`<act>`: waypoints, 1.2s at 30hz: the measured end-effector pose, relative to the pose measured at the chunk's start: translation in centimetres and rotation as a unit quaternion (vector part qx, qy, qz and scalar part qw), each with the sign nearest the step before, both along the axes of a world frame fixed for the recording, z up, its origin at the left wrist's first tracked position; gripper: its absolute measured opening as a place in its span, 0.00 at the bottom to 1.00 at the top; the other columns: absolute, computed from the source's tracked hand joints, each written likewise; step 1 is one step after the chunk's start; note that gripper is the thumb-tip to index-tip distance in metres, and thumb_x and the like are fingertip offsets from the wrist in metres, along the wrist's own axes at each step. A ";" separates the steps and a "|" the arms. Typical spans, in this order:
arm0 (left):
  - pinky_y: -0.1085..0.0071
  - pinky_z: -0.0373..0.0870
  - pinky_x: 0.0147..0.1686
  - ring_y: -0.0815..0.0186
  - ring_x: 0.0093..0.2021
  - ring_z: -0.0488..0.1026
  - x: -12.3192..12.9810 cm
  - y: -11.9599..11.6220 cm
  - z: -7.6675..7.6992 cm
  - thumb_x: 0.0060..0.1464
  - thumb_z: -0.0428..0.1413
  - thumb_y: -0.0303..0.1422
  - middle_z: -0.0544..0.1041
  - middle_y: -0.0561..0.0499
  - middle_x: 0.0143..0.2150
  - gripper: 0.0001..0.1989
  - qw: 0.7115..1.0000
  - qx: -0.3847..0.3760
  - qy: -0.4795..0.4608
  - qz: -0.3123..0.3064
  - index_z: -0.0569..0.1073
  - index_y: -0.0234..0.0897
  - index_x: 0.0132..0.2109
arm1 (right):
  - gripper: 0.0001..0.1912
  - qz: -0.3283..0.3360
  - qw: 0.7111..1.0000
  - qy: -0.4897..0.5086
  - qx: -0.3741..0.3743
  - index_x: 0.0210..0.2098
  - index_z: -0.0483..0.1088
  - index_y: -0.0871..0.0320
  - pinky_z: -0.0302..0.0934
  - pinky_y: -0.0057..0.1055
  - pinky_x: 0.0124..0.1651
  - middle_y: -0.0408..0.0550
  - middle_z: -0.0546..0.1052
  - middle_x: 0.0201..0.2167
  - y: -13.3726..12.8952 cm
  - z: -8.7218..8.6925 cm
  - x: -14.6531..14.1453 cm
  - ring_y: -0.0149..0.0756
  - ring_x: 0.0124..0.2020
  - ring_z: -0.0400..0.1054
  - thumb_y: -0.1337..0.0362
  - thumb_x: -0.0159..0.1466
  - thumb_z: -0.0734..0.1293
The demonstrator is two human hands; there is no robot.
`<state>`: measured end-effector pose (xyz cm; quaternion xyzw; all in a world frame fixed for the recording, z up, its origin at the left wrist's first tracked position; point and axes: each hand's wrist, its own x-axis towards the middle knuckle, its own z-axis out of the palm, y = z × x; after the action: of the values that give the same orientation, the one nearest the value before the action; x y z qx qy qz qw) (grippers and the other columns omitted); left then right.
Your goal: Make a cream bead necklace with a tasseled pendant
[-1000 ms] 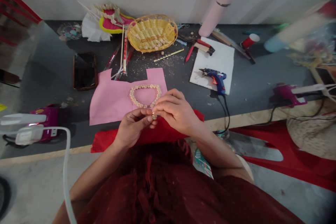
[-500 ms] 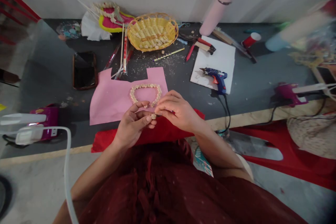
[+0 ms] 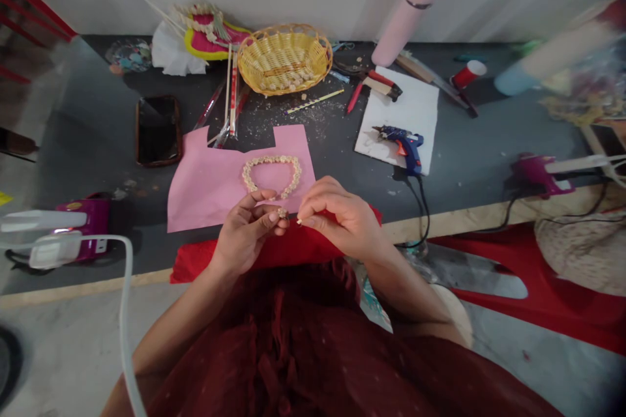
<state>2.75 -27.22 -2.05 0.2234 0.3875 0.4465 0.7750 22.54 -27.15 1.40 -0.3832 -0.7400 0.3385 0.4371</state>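
Observation:
Between the thumb and fingers of my left hand (image 3: 247, 231) is a small cream flower-like piece (image 3: 282, 213). My right hand (image 3: 345, 218), a short gap to its right, pinches a tiny pale bit (image 3: 299, 221). Just beyond my fingertips a curved string of cream beads or flowers (image 3: 272, 159) lies on a pink sheet (image 3: 205, 186), its two ends close to my left fingers. Under my hands, red cloth (image 3: 195, 262) runs along the table's front edge.
A yellow wicker basket (image 3: 283, 62) holds small pale pieces. To the right, a blue glue gun (image 3: 411, 148) rests on a white board (image 3: 366, 133), near a pink bottle (image 3: 401, 26). A phone (image 3: 158, 130) lies left; a white cable (image 3: 124, 313) hangs at lower left.
My right hand has moved slightly right, away from my left, and a tiny pale bit now shows at its fingertips. My left hand has shifted slightly left with the flower-like piece.

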 end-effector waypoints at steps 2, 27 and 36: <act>0.78 0.76 0.29 0.70 0.28 0.78 0.0 0.0 0.1 0.44 0.71 0.28 0.81 0.52 0.30 0.24 1.000 -0.004 0.004 0.000 0.72 0.35 0.47 | 0.04 -0.009 1.000 0.025 -0.014 0.35 0.73 0.52 0.67 0.39 0.47 0.44 0.78 0.33 -0.1 0.3 0.2 0.36 0.41 0.72 0.63 0.67 0.67; 0.81 0.69 0.16 0.70 0.24 0.75 0.2 0.0 0.8 0.45 0.70 0.30 0.79 0.53 0.28 0.18 0.999 0.024 0.031 -0.019 0.75 0.35 0.42 | 0.13 -0.083 0.992 -0.072 -0.054 0.52 0.69 0.54 0.71 0.39 0.50 0.53 0.74 0.53 2.2 -2.8 2.7 0.40 0.53 0.71 0.66 0.68 0.63; 0.84 0.65 0.12 0.74 0.20 0.73 0.3 -0.1 1.2 0.44 0.70 0.30 0.78 0.54 0.29 0.15 0.999 0.026 0.027 0.021 0.77 0.36 0.40 | 0.32 0.037 0.956 0.165 -0.241 0.60 0.58 0.51 0.68 0.44 0.59 0.53 0.73 0.55 -1.4 -3.7 -2.5 0.39 0.56 0.71 0.58 0.61 0.74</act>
<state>3.01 -27.35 -0.87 0.2471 0.4011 0.4664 0.7487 20.06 -28.53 -2.31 -0.3879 -0.5681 0.5811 0.4349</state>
